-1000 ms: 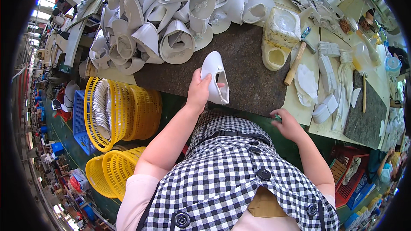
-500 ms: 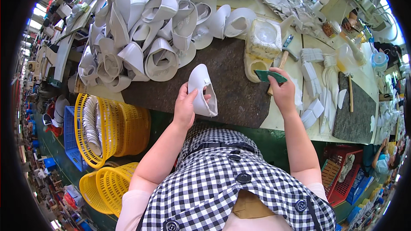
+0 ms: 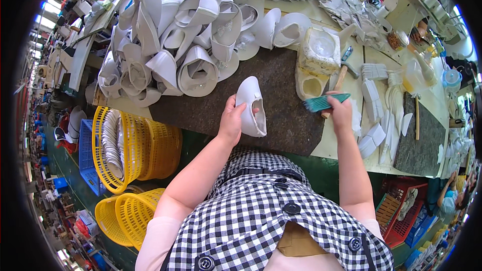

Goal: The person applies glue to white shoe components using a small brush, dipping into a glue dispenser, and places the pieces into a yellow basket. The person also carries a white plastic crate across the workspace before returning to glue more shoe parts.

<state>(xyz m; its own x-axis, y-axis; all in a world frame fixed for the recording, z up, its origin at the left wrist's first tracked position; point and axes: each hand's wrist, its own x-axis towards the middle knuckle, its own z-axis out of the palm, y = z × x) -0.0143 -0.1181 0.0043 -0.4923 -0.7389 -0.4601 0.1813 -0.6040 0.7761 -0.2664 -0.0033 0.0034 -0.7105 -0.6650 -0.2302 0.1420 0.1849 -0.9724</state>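
Left hand point(image 3: 232, 121): thumb and fingers pinch a white shoe upper point(image 3: 245, 98) at its 9 o'clock side.
White shoe upper: near the middle, seen against the dark mat point(image 3: 288, 130) on the worktop point(image 3: 327, 146).
Right hand point(image 3: 340, 112): closed on a green brush point(image 3: 321, 103), 3 o'clock from the upper.
Crusted pot point(image 3: 305, 65): 2 o'clock, near the brush.
Yellow basket point(image 3: 131, 163): between 8 and 9 o'clock.

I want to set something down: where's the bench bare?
Bare: the dark mat between the held white piece and the green brush; also between the left hand and the heaped white pieces. Crowded: that heap and the white strips at right.
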